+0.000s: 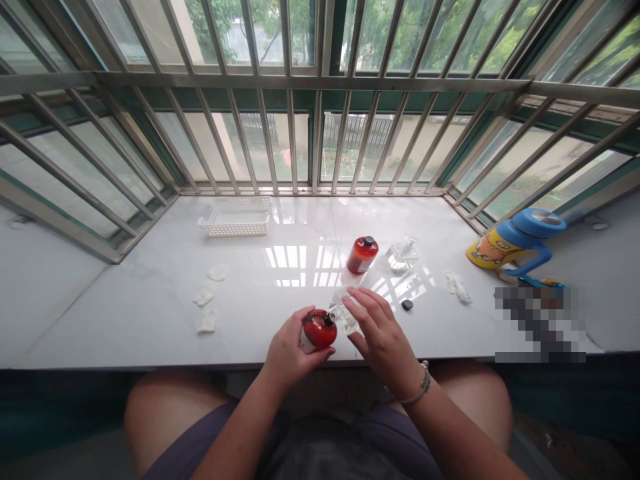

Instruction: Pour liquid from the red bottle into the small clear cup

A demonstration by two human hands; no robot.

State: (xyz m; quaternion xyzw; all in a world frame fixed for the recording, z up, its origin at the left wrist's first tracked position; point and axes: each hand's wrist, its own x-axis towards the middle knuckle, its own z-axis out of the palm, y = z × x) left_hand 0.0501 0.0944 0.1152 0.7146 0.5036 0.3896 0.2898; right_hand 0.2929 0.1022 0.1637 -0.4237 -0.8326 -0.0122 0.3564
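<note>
My left hand (293, 350) is wrapped round a red bottle (320, 330), tilted to the right with its cap off and its dark neck showing. The neck points at a small clear glass bottle (345, 319), and the two mouths are close; I cannot tell whether they touch. My right hand (377, 327) grips the clear bottle between thumb and fingers. Right of that hand lies a black cap (407, 305). Behind the hands a second red bottle (363, 255) stands upright with its black cap on. Beside it is a clear square container (403, 255).
A white plastic basket (235, 223) sits at the back left. Several crumpled white tissues (206, 323) lie on the left of the marble-patterned ledge (150, 300), and another white wad (457, 287) on the right. A blue and yellow flask (515, 240) stands far right. Metal bars (320, 81) close the back.
</note>
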